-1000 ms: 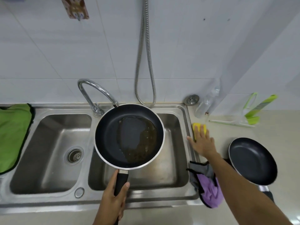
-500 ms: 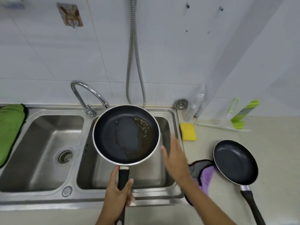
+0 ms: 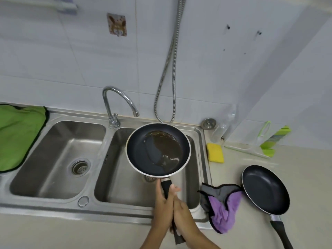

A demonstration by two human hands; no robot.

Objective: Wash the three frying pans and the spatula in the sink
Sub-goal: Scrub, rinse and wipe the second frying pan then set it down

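- Centre: pan (image 3: 140, 153), holding brown liquid, is over the right basin of the sink (image 3: 53, 208).
- Below it: left hand (image 3: 162, 205) and right hand (image 3: 182, 212), fingers clasping the pan's handle.
- Lower right: second pan (image 3: 265, 189) on desk (image 3: 305, 168).

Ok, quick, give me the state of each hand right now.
Left hand: closed, gripping the frying pan by its handle.
Right hand: closed on the same handle, nearer its end.

Oily pan (image 3: 139, 155), held over sink (image 3: 115, 169)
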